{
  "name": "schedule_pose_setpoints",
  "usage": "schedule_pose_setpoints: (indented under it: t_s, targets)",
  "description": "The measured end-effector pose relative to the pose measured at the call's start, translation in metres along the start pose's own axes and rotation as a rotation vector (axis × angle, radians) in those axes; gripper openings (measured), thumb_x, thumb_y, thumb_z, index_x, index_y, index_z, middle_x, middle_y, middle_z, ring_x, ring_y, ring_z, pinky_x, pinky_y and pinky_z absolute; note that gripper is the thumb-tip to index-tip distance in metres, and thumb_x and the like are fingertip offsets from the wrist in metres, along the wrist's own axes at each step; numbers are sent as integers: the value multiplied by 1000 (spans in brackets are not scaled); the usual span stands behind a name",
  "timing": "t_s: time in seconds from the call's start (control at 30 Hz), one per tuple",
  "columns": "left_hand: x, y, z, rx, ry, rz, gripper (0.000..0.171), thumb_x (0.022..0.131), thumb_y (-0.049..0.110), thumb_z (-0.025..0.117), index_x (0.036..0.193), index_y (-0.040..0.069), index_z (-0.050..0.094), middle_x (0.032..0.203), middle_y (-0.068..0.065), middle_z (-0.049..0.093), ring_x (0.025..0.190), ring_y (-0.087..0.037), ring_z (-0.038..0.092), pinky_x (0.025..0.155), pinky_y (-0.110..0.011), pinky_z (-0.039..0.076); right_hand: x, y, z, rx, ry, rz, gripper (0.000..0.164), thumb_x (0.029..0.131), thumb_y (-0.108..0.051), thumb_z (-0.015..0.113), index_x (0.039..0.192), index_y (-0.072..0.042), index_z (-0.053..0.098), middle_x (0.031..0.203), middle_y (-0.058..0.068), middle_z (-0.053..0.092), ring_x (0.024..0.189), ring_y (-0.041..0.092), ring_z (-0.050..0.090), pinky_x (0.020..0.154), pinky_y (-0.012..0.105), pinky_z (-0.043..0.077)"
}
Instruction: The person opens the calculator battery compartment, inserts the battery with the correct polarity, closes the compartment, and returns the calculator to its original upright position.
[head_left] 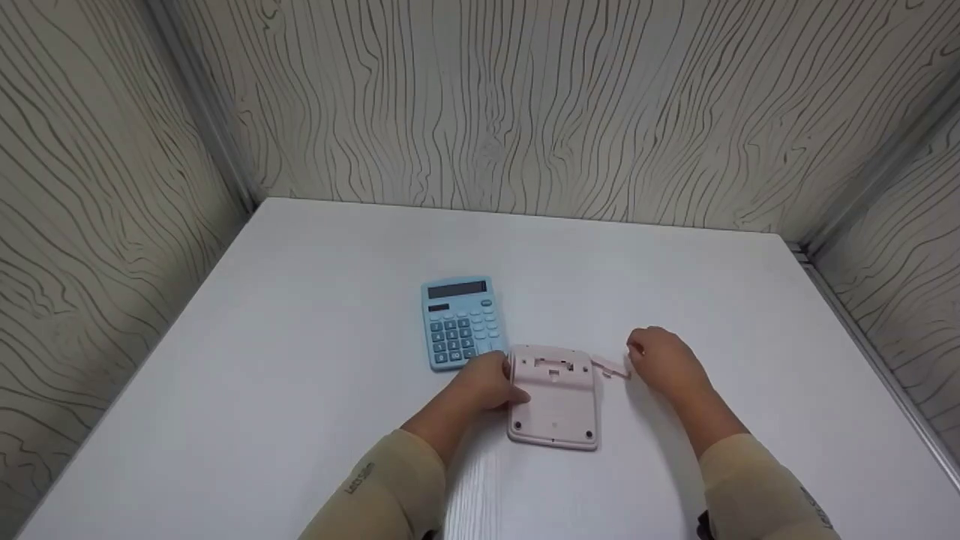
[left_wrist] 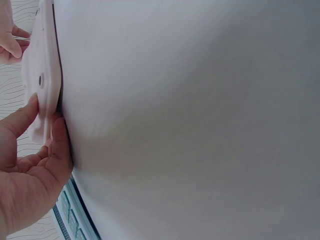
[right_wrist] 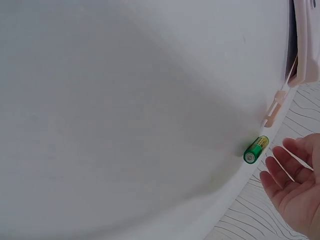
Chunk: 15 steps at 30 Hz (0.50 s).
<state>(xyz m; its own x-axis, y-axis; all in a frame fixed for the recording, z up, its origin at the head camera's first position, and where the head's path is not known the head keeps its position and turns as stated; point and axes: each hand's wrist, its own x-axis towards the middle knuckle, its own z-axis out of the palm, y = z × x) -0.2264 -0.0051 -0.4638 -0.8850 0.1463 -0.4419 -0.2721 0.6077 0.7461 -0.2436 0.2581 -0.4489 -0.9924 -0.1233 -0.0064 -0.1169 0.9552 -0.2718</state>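
Observation:
A pink calculator (head_left: 559, 412) lies face down, its battery compartment (head_left: 553, 365) uncovered near the far end. My left hand (head_left: 486, 381) pinches its left edge, thumb on the back and fingers curled under the rim, as the left wrist view shows. To the calculator's right lies its slim pink battery cover (head_left: 611, 366). My right hand (head_left: 667, 360) is just beyond the cover, fingers loosely bent with nothing held. In the right wrist view a green battery (right_wrist: 256, 149) lies on the table right by those fingertips; the hand hides it from the head view.
A blue calculator (head_left: 461, 322) lies face up just beyond my left hand, close to the pink one. Everything lies on a white table (head_left: 300, 300), with wood-grain patterned panels (head_left: 487, 105) behind it and at both sides.

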Motion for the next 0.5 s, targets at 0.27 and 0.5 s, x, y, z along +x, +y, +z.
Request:
schedule_pose_setpoints:
  t_s: [0.27,0.5]
  targets:
    - [0,2,1,-19,-2,-20,34,71,17,78,95,11,56,81,-4,58,72,-17,57,63,-27,48,0,8,3,-13,-2,7,12,87,-8,58,96,0,61,89,14,59,85,30,56,76,45,45]
    - [0,2,1,-22,3,-29,34,71,17,78,95,11,56,82,-4,58,71,-17,57,63,-27,48,1,7,8,-12,-55,37,14,87,-8,57,98,0,61,90,13,58,89,31,56,80,47,45]
